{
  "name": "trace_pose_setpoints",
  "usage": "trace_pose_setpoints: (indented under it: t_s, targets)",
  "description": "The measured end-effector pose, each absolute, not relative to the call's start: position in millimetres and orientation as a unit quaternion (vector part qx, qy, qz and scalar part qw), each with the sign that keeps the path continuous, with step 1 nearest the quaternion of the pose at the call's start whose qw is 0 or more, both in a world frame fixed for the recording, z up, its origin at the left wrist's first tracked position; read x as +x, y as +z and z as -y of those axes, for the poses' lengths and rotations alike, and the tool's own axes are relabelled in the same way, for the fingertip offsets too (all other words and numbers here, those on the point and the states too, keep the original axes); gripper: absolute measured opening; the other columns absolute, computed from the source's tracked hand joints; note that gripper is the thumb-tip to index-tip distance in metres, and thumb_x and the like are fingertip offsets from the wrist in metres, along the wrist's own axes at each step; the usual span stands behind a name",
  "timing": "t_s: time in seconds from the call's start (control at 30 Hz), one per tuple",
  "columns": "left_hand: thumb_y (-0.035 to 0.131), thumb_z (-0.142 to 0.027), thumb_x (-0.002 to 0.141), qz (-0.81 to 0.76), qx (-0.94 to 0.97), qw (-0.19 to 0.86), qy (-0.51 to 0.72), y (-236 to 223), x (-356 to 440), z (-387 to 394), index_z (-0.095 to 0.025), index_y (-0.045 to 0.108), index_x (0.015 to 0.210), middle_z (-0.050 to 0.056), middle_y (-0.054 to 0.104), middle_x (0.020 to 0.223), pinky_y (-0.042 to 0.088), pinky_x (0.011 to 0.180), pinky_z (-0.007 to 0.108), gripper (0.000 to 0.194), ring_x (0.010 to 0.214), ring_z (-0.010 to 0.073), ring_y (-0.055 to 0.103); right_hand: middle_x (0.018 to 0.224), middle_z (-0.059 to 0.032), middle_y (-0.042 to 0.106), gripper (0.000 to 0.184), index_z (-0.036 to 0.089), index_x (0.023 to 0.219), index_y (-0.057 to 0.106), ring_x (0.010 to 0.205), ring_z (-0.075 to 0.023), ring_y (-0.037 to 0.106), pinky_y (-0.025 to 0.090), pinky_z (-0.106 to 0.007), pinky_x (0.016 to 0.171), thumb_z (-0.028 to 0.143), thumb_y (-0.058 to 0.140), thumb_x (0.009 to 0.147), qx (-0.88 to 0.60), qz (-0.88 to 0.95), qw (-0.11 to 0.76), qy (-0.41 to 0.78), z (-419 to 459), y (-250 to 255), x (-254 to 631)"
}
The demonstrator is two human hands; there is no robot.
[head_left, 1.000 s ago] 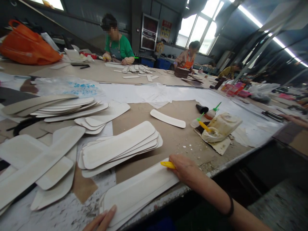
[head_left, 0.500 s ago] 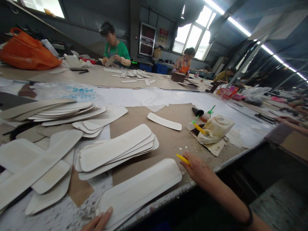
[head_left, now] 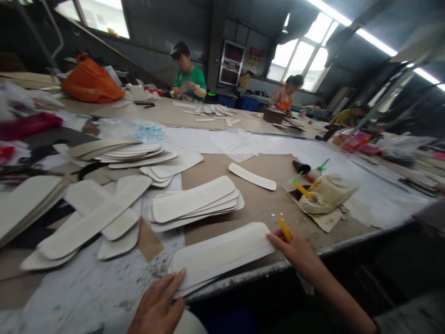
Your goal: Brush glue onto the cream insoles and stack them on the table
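Observation:
Along the near table edge lies a small stack of long white panels (head_left: pixel 222 254) with rounded corners. My left hand (head_left: pixel 160 301) grips the stack's left end, fingertips on top and thumb lower at the side. At the other end, my right hand (head_left: pixel 301 250) has its fingertips on the top panel's corner. A yellow stick-like tool (head_left: pixel 284 228) is held in that same hand, pointing up between the fingers; its working end is hidden. Below my left hand, part of another white piece (head_left: pixel 190 323) shows. Behind the stack lies a second, fanned stack of white panels (head_left: pixel 194 199).
A single curved white strip (head_left: pixel 252 176) lies farther back. To its right are a glue-stained bag-like container (head_left: pixel 328 192) with a yellow stick in it and green-tipped bottles (head_left: pixel 318 171). More white panels (head_left: pixel 93 218) overlap at left. Co-workers (head_left: pixel 189 76) work across the table.
The view has swung left. My right hand has come to the stack's right corner, its yellow tool now more upright. More of my left hand shows at the left end.

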State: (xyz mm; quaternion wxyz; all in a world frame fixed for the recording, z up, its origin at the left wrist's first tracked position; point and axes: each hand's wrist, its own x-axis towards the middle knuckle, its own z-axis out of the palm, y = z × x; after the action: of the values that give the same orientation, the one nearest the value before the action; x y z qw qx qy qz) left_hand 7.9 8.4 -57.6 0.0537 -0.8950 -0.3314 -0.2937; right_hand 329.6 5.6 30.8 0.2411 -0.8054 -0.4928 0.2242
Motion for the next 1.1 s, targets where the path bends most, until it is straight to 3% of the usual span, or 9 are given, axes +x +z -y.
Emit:
trace_pose_setpoints:
  t_s: [0.2,0.33,0.43,0.5,0.57,0.67,0.77,0.93,1.1]
  targets:
    - [0.044,-0.008,0.078,0.404,-0.847,-0.084,-0.334,-44,17,2,-0.019,0.060,0.071,0.008,0.059,0.118,0.041,0.090,0.036,0.020,0.108,0.0235,0.049,0.044,0.0106,0.027,0.041,0.019,0.068,0.047,0.038,-0.0060,0.025,0.018,-0.020,0.038,0.059,0.055,0.065,-0.768,0.378,0.321,0.406,-10,33,328]
    - [0.050,-0.018,0.077,0.458,-0.697,-0.293,-0.467,-29,10,4,-0.022,0.066,0.075,0.009,0.062,0.110,0.042,0.088,0.035,0.016,0.104,0.0253,0.052,0.046,0.0093,0.034,0.044,0.020,0.069,0.044,0.040,-0.0055,0.027,0.019,-0.018,0.040,0.062,0.057,0.064,-0.741,0.372,0.364,0.424,-7,47,326]
    - [0.064,-0.027,0.069,0.525,-0.401,-0.507,-0.554,-16,4,-2,-0.020,0.067,0.076,0.006,0.067,0.080,0.048,0.069,0.028,0.010,0.076,0.0204,0.060,0.046,0.0084,0.036,0.044,0.020,0.069,0.044,0.042,-0.0064,0.028,0.021,-0.018,0.041,0.061,0.058,0.064,-0.730,0.372,0.385,0.425,-6,57,328]
    - [0.074,-0.029,0.062,0.515,-0.197,-0.607,-0.572,-9,2,-10,-0.015,0.065,0.073,-0.001,0.055,0.055,0.044,0.049,0.022,0.020,0.051,0.0117,0.051,0.046,0.0081,0.036,0.043,0.020,0.068,0.044,0.043,-0.0068,0.027,0.021,-0.018,0.041,0.060,0.058,0.066,-0.719,0.380,0.399,0.423,-7,60,328]
    - [0.079,-0.030,0.056,0.480,-0.077,-0.666,-0.565,-4,3,-17,-0.012,0.062,0.072,-0.008,0.038,0.044,0.034,0.038,0.017,0.030,0.039,0.0049,0.036,0.046,0.0079,0.036,0.043,0.019,0.069,0.045,0.043,-0.0068,0.026,0.020,-0.018,0.041,0.060,0.058,0.066,-0.710,0.383,0.407,0.428,-9,63,326]
    - [0.081,-0.038,0.052,0.453,-0.059,-0.701,-0.547,4,6,-19,-0.010,0.061,0.078,-0.010,0.033,0.044,0.029,0.036,0.014,0.042,0.038,0.0020,0.031,0.046,0.0082,0.035,0.044,0.019,0.070,0.046,0.043,-0.0063,0.025,0.018,-0.018,0.041,0.061,0.058,0.066,-0.700,0.385,0.409,0.440,-10,67,317]
    - [0.081,-0.037,0.051,0.469,-0.144,-0.687,-0.536,15,9,-13,-0.010,0.062,0.082,-0.007,0.045,0.047,0.033,0.039,0.014,0.046,0.040,0.0024,0.037,0.045,0.0083,0.034,0.045,0.020,0.068,0.044,0.042,-0.0062,0.024,0.018,-0.019,0.041,0.063,0.057,0.065,-0.690,0.397,0.402,0.452,-10,69,304]
    - [0.080,-0.031,0.051,0.538,-0.216,-0.637,-0.508,27,10,-7,-0.012,0.064,0.077,0.006,0.069,0.079,0.051,0.066,0.027,0.035,0.074,0.0213,0.062,0.047,0.0084,0.033,0.043,0.020,0.071,0.045,0.042,-0.0072,0.026,0.021,-0.020,0.042,0.062,0.053,0.069,-0.682,0.420,0.401,0.445,-8,66,287]
    - [0.075,-0.035,0.057,0.576,-0.245,-0.610,-0.485,22,5,-8,-0.012,0.064,0.066,0.004,0.067,0.063,0.048,0.056,0.025,0.027,0.064,0.0205,0.061,0.049,0.0087,0.031,0.042,0.020,0.070,0.045,0.043,-0.0077,0.028,0.024,-0.020,0.041,0.061,0.053,0.068,-0.692,0.439,0.388,0.421,-2,61,278]
